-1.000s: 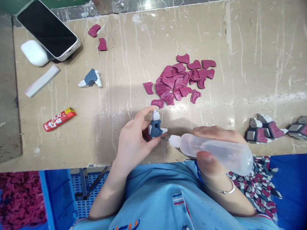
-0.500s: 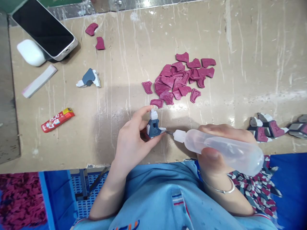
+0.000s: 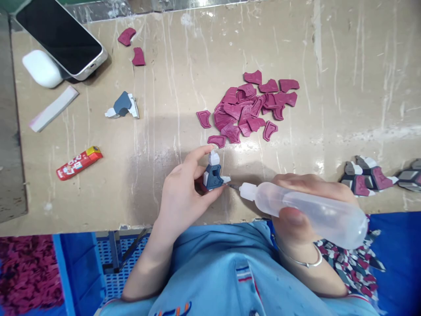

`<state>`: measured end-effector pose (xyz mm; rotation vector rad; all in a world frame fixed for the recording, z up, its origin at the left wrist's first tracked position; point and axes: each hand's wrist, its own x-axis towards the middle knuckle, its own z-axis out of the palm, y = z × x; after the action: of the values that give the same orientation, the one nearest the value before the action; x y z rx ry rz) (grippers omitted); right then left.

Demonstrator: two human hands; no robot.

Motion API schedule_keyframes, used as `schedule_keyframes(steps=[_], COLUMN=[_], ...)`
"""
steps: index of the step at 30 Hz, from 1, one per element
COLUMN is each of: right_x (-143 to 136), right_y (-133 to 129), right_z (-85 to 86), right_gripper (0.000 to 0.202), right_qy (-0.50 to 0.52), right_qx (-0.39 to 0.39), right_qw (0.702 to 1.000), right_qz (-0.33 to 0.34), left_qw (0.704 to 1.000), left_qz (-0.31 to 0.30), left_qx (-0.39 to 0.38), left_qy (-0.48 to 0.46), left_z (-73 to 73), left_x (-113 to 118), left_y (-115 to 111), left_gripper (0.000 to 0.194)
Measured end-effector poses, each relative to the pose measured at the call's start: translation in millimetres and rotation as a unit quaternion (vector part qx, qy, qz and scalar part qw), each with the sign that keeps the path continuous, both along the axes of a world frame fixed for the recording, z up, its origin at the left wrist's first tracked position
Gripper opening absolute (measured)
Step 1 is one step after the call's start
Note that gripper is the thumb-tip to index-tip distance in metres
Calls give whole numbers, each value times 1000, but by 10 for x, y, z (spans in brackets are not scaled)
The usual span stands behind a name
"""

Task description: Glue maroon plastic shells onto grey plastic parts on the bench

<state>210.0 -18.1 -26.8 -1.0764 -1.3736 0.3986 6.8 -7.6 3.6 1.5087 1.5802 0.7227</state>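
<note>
My left hand [image 3: 182,193] pinches a small dark-blue and white plastic part [image 3: 214,177] between thumb and fingers, just above the table. Its recessed blue face is turned up, and a white tab points right. My right hand [image 3: 309,202] is wrapped round a translucent squeeze bottle [image 3: 329,215], which lies tilted with its thin nozzle pointing left. The nozzle tip is close to the white tab and my left thumb; whether it touches cannot be made out. Beyond my left hand lies a loose pile of maroon plastic pieces [image 3: 245,109].
On the left are a phone [image 3: 62,37], a white case [image 3: 42,68], a pale strip [image 3: 54,109], a red-yellow packet [image 3: 79,163] and another blue-white part [image 3: 123,104]. Assembled parts [image 3: 368,175] sit at right. Below the table edge are bins of maroon pieces [image 3: 29,276] and mixed parts [image 3: 355,267].
The bottle has drawn slightly right and down, its nozzle backing off a little from the recessed face. My left hand keeps its grip on the part.
</note>
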Motion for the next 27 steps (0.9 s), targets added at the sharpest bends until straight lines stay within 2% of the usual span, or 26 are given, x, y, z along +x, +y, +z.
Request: schedule_keyframes(steps=[5, 9, 14, 22, 27], right_x=[13, -1, -46, -89, -88], right_y=[1, 0, 50, 117, 74], right_z=[-33, -29, 9, 72, 51], right_gripper=[19, 27, 32, 32, 31], right_qy=[22, 16, -14, -59, -88], right_qx=[-7, -2, -9, 6, -7], right_qw=[1000, 999, 1000, 998, 995], right_qz=[-8, 29, -14, 4, -39], left_qw=[1000, 1000, 1000, 999, 1000], left_qz=[-14, -6, -10, -17, -15], left_qx=[18, -5, 6, 21, 20], left_qy=[0, -4, -24, -16, -7], left_z=[-56, -18, 15, -6, -15], left_x=[-1, -2, -7, -22, -20], left_y=[26, 30, 13, 14, 16], left_gripper=[65, 66, 63, 63, 63])
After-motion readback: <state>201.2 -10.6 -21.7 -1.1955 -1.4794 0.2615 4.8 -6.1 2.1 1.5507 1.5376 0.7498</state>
